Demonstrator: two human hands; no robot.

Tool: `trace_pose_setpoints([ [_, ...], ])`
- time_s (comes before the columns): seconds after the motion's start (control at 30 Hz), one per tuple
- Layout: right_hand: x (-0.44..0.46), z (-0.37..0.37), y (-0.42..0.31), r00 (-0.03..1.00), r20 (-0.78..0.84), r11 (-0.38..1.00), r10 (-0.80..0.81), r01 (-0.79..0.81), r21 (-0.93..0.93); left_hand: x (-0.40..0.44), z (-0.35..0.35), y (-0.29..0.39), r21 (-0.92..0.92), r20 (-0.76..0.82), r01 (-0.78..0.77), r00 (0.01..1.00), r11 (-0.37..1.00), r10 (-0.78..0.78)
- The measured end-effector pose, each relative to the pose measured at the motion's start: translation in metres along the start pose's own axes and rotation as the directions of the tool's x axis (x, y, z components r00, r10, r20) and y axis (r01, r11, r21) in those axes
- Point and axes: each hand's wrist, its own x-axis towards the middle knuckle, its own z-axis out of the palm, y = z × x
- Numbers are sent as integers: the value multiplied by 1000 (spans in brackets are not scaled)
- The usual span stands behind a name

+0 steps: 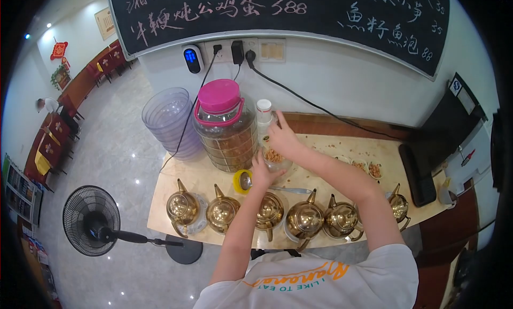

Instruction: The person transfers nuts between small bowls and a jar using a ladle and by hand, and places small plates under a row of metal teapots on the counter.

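My left hand (263, 172) rests with spread fingers against the near left side of a clear container (274, 155) with small orange-brown pieces in it. Beyond that container, my right hand (282, 131) reaches in from the right, its fingers at a clear bottle with a white cap (264, 107); whether they grip it is hard to make out. A yellow-rimmed lid (242, 182) lies left of my left hand, and a spoon handle (291, 190) extends to the right below it. The large glass jar (227, 140) with a pink lid stands to the left.
Several brass teapots (182, 208) line the near edge of the wooden table (326, 143). Stacked purple-tinted basins (170, 122) stand left of the jar. Small dishes (375, 170) and a black monitor (443, 132) are at the right. A fan (92, 220) stands left; a person (52, 106) is far off.
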Motion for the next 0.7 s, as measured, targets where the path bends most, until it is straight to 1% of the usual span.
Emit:
trace_pose_setpoints([
  [0.07, 0, -9, -9, 995, 23, 994, -101, 102, -38, 0, 4, -4, 6, -4, -10, 1000, 1000, 10],
  [0.13, -2, -13, -17, 980, 6, 977, -201, 201, -73, 2, 9, -11, 4, 9, -20, 1000, 1000, 20],
  [0.17, -4, -15, -20, 969, 0, 965, -248, 247, -90, 4, 14, -16, 37, 20, -14, 1000, 999, 14],
  [0.23, -4, -22, -22, 962, 9, 955, -274, 273, -113, 8, 17, -18, 104, 47, -5, 999, 995, 0],
  [0.27, -5, -24, -21, 958, 15, 950, -287, 287, -124, 8, 16, -16, 85, 51, 21, 998, 996, -26],
  [0.37, -8, -3, -1, 994, -110, 999, -3, 7, 38, 3, 9, -7, 31, 81, 94, 992, 995, -97],
  [0.4, -12, -1, 11, 995, 29, 990, 93, -95, 105, 3, 6, -3, 18, 96, 108, 989, 994, -109],
  [0.43, -16, -4, 25, 969, 171, 967, 178, -205, 154, 3, 3, -1, 6, 109, 119, 987, 993, -119],
  [0.5, -35, 16, 46, 913, 212, 890, 350, -394, 228, 2, 2, 1, -13, 108, 119, 987, 993, -116],
  [0.57, -56, 30, 66, 828, 372, 827, 419, -517, 220, 2, 3, 0, -33, 110, 125, 987, 992, -121],
  [0.63, -81, 54, 75, 747, 453, 778, 486, -606, 165, 6, 7, -3, -52, 108, 140, 985, 989, -134],
  [0.7, -100, 68, 72, 656, 516, 691, 551, -705, 158, 9, 11, -7, -39, 111, 137, 985, 990, -132],
])
